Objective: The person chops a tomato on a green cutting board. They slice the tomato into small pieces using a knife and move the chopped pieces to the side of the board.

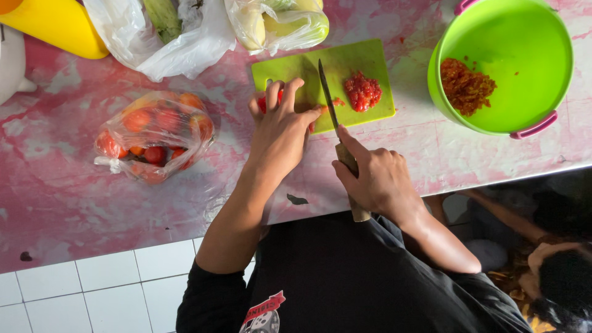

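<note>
My left hand [280, 126] presses a small red tomato [264, 102] against the left side of a light green cutting board [370, 57]. A knife [327, 92] with a wooden handle is gripped by my right hand [376, 176], blade edge down on the board just right of my left fingers. A pile of chopped red tomato [362, 91] lies on the board's right half.
A green tub with pink handles [524, 37] holds chopped red bits [465, 86] at the right. A clear bag of tomatoes [154, 135] lies at the left. Bags of vegetables [277, 21] and a yellow container [58, 24] sit at the far edge. Another person [555, 277] crouches at lower right.
</note>
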